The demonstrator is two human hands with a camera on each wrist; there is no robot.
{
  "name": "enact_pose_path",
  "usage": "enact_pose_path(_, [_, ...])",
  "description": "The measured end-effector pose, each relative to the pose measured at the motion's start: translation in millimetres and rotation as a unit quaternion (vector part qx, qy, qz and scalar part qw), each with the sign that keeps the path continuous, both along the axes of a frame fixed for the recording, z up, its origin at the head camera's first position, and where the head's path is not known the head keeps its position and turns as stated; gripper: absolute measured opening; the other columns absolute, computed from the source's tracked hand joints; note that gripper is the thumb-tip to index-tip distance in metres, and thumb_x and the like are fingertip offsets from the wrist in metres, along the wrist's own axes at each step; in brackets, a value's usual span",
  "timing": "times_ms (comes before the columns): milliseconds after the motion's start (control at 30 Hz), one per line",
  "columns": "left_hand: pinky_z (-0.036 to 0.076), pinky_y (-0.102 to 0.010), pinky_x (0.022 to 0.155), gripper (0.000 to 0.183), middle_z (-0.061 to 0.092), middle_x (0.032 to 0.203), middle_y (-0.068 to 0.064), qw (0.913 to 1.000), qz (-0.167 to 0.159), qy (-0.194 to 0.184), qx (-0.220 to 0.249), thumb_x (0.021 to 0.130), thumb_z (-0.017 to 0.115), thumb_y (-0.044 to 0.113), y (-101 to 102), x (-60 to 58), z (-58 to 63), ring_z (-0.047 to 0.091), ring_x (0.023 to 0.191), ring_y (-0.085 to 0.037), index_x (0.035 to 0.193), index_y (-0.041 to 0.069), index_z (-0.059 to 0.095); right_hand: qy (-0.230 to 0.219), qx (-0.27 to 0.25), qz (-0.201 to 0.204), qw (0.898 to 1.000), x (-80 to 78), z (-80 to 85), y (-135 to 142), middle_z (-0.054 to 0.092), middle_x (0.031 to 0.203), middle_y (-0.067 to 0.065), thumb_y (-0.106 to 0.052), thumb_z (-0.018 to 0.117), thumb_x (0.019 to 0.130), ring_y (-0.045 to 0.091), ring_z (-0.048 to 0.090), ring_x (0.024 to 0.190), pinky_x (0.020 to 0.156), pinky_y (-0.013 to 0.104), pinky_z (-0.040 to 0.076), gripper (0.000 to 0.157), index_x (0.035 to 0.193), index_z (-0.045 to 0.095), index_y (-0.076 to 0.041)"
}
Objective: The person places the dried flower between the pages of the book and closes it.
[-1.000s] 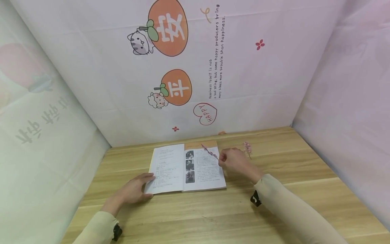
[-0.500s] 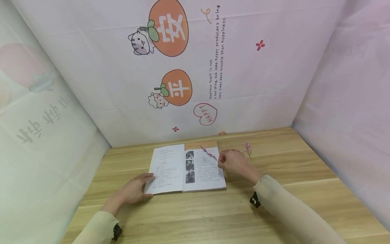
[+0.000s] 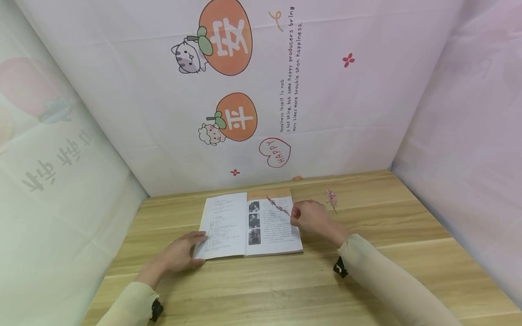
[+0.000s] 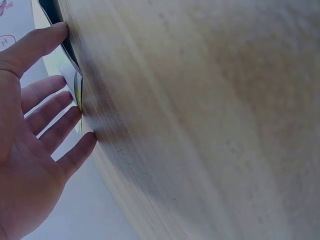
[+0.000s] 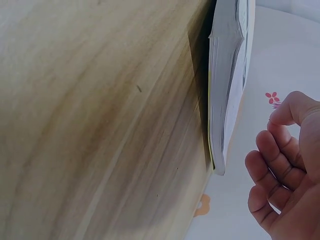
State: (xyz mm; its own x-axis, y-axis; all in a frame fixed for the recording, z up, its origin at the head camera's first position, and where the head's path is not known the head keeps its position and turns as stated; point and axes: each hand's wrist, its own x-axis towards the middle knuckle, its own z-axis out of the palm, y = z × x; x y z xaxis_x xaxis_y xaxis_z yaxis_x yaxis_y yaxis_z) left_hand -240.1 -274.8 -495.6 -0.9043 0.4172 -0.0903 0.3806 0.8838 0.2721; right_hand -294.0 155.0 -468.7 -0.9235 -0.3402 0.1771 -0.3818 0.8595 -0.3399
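An open book (image 3: pixel 224 217) lies on the wooden table, its right page printed with text and several small photos. My left hand (image 3: pixel 178 253) rests at the lower left edge of the left page; in the left wrist view its fingers (image 4: pixel 57 127) are extended, with the thumb at the book's edge. Between thumb and forefinger, my right hand (image 3: pixel 314 219) pinches the stem end of a thin sprig of small pink-purple flowers (image 3: pixel 278 206). The sprig slants over the right page. From the right wrist, the book's page block (image 5: pixel 225 95) shows, and the sprig is mostly hidden behind the thumb.
A second pink flower sprig (image 3: pixel 331 198) lies on the table (image 3: pixel 261 290) behind the right hand. White printed cloth (image 3: pixel 318 99) hangs along the back of the table, and similar cloth walls stand at both sides.
My right hand has shifted very slightly left and down, and the sprig's tip has lowered a little over the right page. The left hand and the book have stayed put.
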Motion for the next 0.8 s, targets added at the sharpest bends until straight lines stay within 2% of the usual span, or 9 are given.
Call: enact_pose_path(800, [0.04, -0.052, 0.116, 0.073, 0.045, 0.155, -0.011, 0.9999, -0.007, 0.006, -0.009, 0.082, 0.08, 0.038, -1.6, -3.8, -1.8, 0.044, 0.142, -0.036, 0.144, 0.01, 0.054, -0.014, 0.023, 0.0, 1.0, -1.5, -5.5, -2.9, 0.063, 0.069, -0.011, -0.026, 0.069, 0.084, 0.007, 0.052, 0.06, 0.053, 0.022, 0.045, 0.009, 0.076, 0.066, -0.022])
